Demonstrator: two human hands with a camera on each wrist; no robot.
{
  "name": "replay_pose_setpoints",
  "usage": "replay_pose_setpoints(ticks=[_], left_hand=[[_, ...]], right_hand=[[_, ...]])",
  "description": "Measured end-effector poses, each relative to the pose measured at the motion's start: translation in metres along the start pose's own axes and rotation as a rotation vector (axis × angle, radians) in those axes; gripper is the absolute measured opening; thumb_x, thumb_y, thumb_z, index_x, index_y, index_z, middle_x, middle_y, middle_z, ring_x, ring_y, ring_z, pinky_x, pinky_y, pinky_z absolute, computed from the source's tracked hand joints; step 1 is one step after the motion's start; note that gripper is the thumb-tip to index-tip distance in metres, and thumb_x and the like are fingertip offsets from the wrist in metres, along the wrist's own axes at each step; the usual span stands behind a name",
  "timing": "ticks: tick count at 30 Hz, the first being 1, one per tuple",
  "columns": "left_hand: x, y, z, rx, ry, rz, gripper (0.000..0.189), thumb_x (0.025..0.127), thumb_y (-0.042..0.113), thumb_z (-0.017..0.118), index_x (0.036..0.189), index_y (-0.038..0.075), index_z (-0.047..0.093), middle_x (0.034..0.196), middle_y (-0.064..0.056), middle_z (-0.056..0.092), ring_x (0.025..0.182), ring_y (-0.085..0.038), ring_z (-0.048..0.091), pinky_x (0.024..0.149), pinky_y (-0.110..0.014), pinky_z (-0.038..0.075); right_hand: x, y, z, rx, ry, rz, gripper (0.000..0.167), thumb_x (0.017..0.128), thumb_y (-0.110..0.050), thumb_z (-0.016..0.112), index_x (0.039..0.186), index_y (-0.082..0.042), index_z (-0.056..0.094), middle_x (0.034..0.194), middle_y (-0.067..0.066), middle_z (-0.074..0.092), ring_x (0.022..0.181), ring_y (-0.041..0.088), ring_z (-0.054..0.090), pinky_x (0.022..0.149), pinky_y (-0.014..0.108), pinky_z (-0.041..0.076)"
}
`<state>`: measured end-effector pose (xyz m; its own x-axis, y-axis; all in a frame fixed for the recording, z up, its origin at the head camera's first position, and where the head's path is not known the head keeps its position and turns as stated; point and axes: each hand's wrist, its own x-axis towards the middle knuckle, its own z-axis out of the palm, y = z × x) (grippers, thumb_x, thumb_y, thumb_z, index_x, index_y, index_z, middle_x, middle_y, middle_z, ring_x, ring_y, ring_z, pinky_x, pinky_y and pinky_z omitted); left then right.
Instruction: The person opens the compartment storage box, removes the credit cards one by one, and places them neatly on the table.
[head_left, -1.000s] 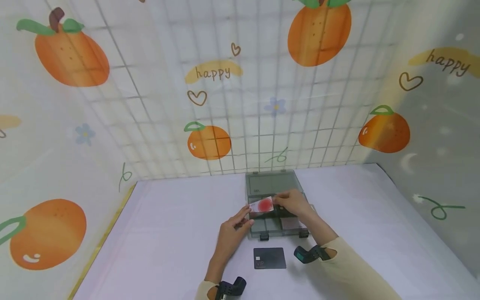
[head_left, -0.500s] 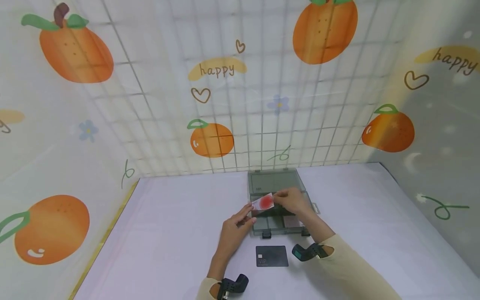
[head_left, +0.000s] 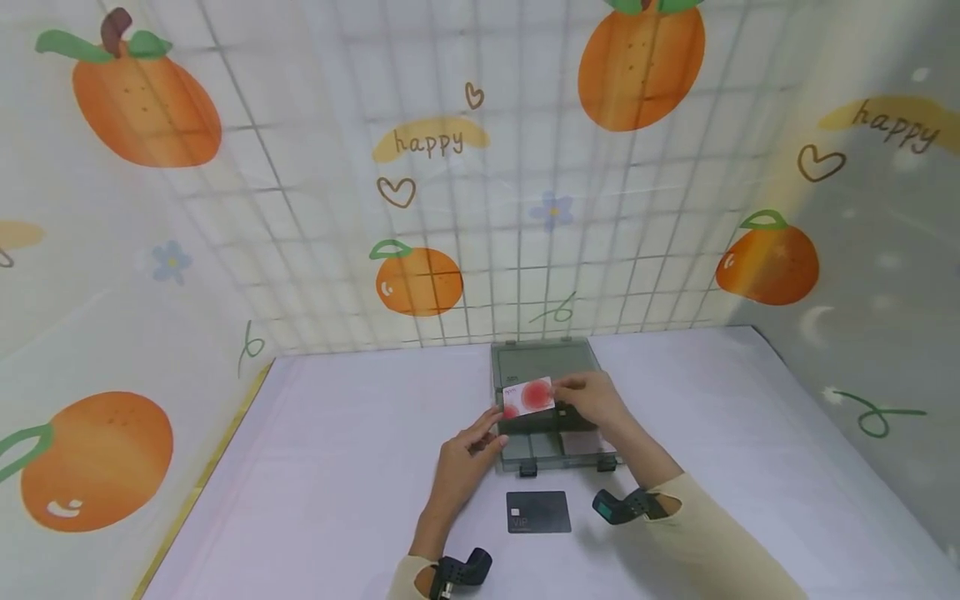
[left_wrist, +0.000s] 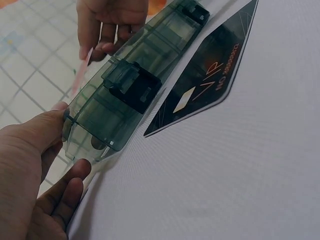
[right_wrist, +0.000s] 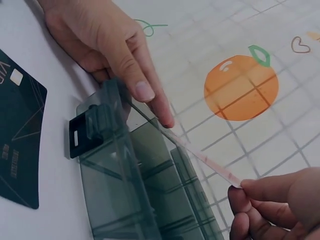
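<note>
My right hand (head_left: 597, 403) pinches the right end of a white card (head_left: 517, 398) with red round patches between thumb and fingertips. The card is tilted up over a translucent grey-green compartment box (head_left: 546, 357), whose lid lies back. At the box's left side rests my left hand (head_left: 459, 471). Its fingers are fairly straight, and the thumb and fingers lie on either side of the box corner. In the right wrist view, a left fingertip (right_wrist: 166, 119) is right at the card's far end. A black VIP card (head_left: 538, 512) lies flat in front of the box.
A pale card-like piece (head_left: 581, 442) lies in the box's front right compartment. Two dark latches (head_left: 528, 468) project at its front edge. Behind the white table (head_left: 360, 433) hangs a fruit-printed curtain (head_left: 517, 200) over a wire grid.
My right hand has raised the red-and-white card slightly and turned its face more toward the head camera. My left hand stays at the box's left side.
</note>
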<state>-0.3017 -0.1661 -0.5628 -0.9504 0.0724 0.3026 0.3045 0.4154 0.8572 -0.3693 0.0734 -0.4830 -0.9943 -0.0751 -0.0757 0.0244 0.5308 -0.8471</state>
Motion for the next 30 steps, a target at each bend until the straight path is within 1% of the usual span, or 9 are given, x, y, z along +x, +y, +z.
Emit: replay_pose_setpoints(ticks=[6, 8, 15, 17, 21, 24, 28, 30], left_hand=[[0.001, 0.0, 0.001, -0.006, 0.006, -0.016, 0.046, 0.093, 0.037, 0.072, 0.137, 0.024, 0.064, 0.14, 0.019, 0.056, 0.098, -0.009, 0.062, 0.085, -0.029, 0.051], [0.001, 0.0, 0.002, -0.007, 0.008, -0.009, 0.046, 0.094, 0.037, 0.072, 0.136, 0.022, 0.065, 0.14, 0.017, 0.056, 0.098, -0.009, 0.063, 0.085, -0.029, 0.051], [0.002, -0.003, 0.002, -0.014, 0.008, 0.001, 0.046, 0.094, 0.035, 0.072, 0.136, 0.019, 0.065, 0.14, 0.018, 0.056, 0.1, -0.008, 0.064, 0.086, -0.028, 0.052], [0.001, -0.005, 0.002, -0.007, 0.012, 0.007, 0.046, 0.094, 0.034, 0.072, 0.136, 0.018, 0.064, 0.141, 0.017, 0.056, 0.1, -0.008, 0.064, 0.086, -0.028, 0.052], [-0.001, -0.004, 0.001, -0.007, 0.015, 0.014, 0.046, 0.094, 0.032, 0.072, 0.137, 0.018, 0.064, 0.142, 0.015, 0.055, 0.101, -0.009, 0.064, 0.087, -0.03, 0.053], [-0.002, -0.001, 0.001, -0.014, 0.004, 0.001, 0.047, 0.095, 0.034, 0.071, 0.138, 0.019, 0.063, 0.143, 0.016, 0.054, 0.102, -0.009, 0.064, 0.088, -0.031, 0.053], [-0.001, -0.001, 0.001, -0.023, -0.01, -0.03, 0.047, 0.095, 0.036, 0.071, 0.139, 0.021, 0.062, 0.142, 0.02, 0.053, 0.103, -0.007, 0.063, 0.09, -0.031, 0.052], [0.0, -0.001, 0.002, -0.02, -0.01, -0.034, 0.047, 0.095, 0.036, 0.071, 0.138, 0.022, 0.062, 0.141, 0.022, 0.054, 0.103, -0.006, 0.063, 0.089, -0.03, 0.052]], right_hand=[[-0.006, 0.0, -0.011, 0.03, 0.031, -0.004, 0.028, 0.095, -0.026, 0.071, 0.115, -0.006, 0.074, 0.113, 0.013, 0.071, 0.105, 0.03, 0.063, 0.097, 0.054, 0.046], [-0.01, 0.001, -0.014, 0.034, 0.04, -0.004, 0.029, 0.095, -0.026, 0.07, 0.116, -0.006, 0.073, 0.115, 0.013, 0.07, 0.106, 0.031, 0.063, 0.098, 0.055, 0.046], [-0.028, 0.005, -0.032, 0.074, 0.04, -0.001, 0.032, 0.094, -0.029, 0.071, 0.117, -0.007, 0.073, 0.117, 0.012, 0.07, 0.108, 0.03, 0.061, 0.095, 0.053, 0.047], [-0.035, 0.005, -0.039, 0.089, 0.036, 0.003, 0.034, 0.094, -0.032, 0.071, 0.118, -0.008, 0.073, 0.119, 0.012, 0.069, 0.11, 0.031, 0.06, 0.095, 0.053, 0.047], [-0.048, 0.004, -0.053, 0.117, 0.033, 0.027, 0.042, 0.093, -0.039, 0.071, 0.122, -0.009, 0.071, 0.128, 0.012, 0.065, 0.117, 0.033, 0.056, 0.097, 0.057, 0.044], [-0.057, 0.005, -0.062, 0.119, 0.033, 0.043, 0.044, 0.093, -0.041, 0.07, 0.125, -0.01, 0.07, 0.133, 0.012, 0.062, 0.12, 0.034, 0.054, 0.099, 0.06, 0.043], [-0.066, 0.009, -0.071, 0.124, 0.039, 0.042, 0.048, 0.093, -0.043, 0.07, 0.127, -0.009, 0.069, 0.134, 0.013, 0.062, 0.124, 0.035, 0.052, 0.103, 0.062, 0.04], [-0.071, 0.011, -0.074, 0.123, 0.048, 0.043, 0.05, 0.092, -0.045, 0.071, 0.128, -0.009, 0.068, 0.134, 0.013, 0.062, 0.125, 0.034, 0.052, 0.103, 0.062, 0.039]])
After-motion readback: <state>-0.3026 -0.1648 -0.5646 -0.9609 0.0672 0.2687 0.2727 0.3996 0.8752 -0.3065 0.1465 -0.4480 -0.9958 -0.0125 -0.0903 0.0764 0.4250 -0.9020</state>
